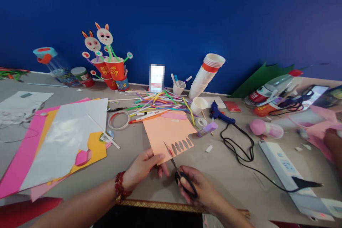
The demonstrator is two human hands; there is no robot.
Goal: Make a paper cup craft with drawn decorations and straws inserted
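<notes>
A peach sheet of paper (168,131) lies on the grey table (229,164), with a row of leaf-shaped holes cut along its near edge. My left hand (143,169), a red bead bracelet at its wrist, pinches the sheet's near left corner. In my right hand (199,188) are black-handled scissors (181,174), fingers through the loops. The blades reach into the paper's near edge beside the holes.
Sheets of pink, white and yellow paper (61,139) lie to the left. Coloured straws (157,103), a tape ring (119,120), paper cups (207,73), a blue glue gun (220,114) with black cord and a white power strip (285,167) surround the work. Another person's arm (333,142) shows at right.
</notes>
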